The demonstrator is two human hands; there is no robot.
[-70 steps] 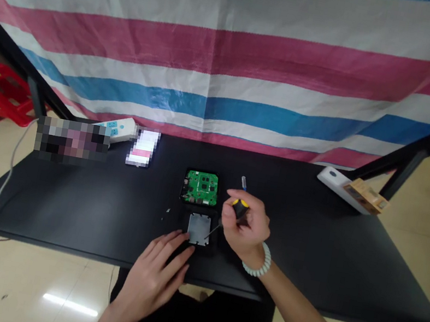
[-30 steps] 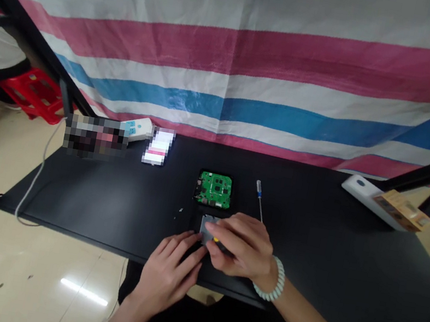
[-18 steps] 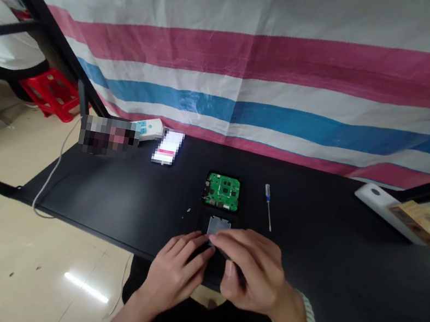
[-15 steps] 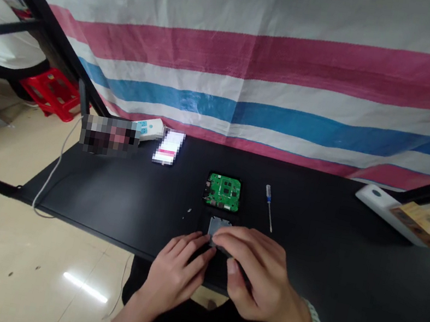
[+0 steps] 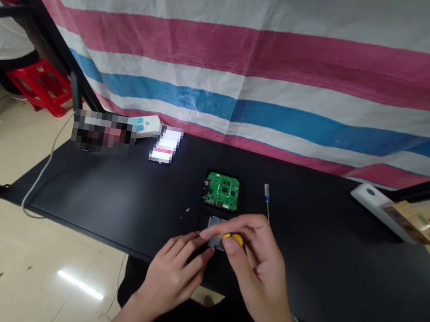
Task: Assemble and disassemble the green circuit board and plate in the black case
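Note:
On the black table, close to its front edge, lies a grey metal plate (image 5: 216, 221) in what looks like a dark cover. My left hand (image 5: 177, 268) grips its left and near edge with bent fingers. My right hand (image 5: 258, 266) is over the plate, closed on a screwdriver (image 5: 235, 238) whose round yellow handle end shows between thumb and fingers. The screwdriver's shaft and tip are hidden by my fingers. Just beyond the plate sits a green circuit board (image 5: 224, 191) in a black open case. A second, blue-and-clear-handled screwdriver (image 5: 267, 194) lies to the right, partly behind my right hand.
Tiny loose pieces (image 5: 187, 210) lie left of the plate. Farther back are a lit phone (image 5: 167, 145), a white power strip (image 5: 148, 126) and a blurred-out object. A white device (image 5: 372, 202) and a cardboard box (image 5: 414, 221) stand at right. A striped sheet (image 5: 243, 94) hangs behind.
My right hand has turned, bringing the screwdriver's yellow handle end into sight and covering the lower part of the other screwdriver. My left hand stays at the plate. The view has shifted slightly.

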